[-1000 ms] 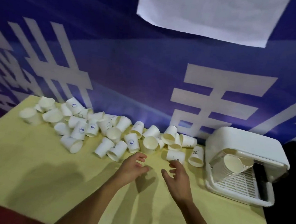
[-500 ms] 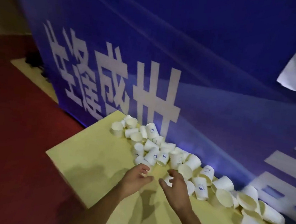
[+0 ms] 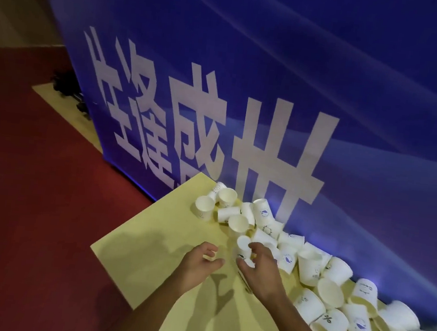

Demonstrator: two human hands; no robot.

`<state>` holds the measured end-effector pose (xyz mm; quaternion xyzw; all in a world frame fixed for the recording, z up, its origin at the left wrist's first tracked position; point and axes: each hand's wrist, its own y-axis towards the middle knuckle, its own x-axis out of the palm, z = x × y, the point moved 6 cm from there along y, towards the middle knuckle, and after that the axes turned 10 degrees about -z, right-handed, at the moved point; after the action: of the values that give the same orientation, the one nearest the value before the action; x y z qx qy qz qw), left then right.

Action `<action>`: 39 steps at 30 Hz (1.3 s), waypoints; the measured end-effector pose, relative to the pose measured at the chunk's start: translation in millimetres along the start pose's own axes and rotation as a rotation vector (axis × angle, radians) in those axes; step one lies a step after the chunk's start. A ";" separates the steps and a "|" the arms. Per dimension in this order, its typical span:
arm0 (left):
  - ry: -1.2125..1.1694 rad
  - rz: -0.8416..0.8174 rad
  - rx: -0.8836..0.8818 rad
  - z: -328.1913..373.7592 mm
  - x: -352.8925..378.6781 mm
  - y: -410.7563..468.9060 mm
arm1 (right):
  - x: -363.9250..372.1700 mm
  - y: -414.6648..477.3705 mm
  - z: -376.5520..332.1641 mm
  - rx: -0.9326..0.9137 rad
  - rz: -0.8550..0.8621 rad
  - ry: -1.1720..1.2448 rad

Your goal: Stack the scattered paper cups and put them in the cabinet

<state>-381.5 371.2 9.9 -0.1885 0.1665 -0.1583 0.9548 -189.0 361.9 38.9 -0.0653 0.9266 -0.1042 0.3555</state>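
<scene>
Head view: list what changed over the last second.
The view swung left, so the white cabinet is out of frame. Both hands shifted to the left part of the pile; the right hand, empty before, now curls its fingers round a cup. The left hand stays open and empty, and the other cups remain scattered on the yellow table.
</scene>
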 end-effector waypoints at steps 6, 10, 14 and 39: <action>0.023 -0.012 -0.036 -15.3 -61.2 78.3 | 27.2 73.6 -20.1 0.096 -0.008 -0.027; 0.032 0.002 -0.059 -27.9 -82.4 128.4 | 32.9 113.4 -17.6 0.166 0.058 -0.133; 0.005 0.025 -0.080 -40.0 -93.9 167.5 | 32.9 139.8 -7.3 0.245 0.135 -0.256; -0.044 0.118 0.033 -28.6 -113.7 197.2 | 17.5 145.3 -13.6 0.144 0.305 -0.222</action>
<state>-446.8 577.2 -67.0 -0.1658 0.1537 -0.1004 0.9689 -217.8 501.3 2.7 0.0901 0.8711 -0.1073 0.4707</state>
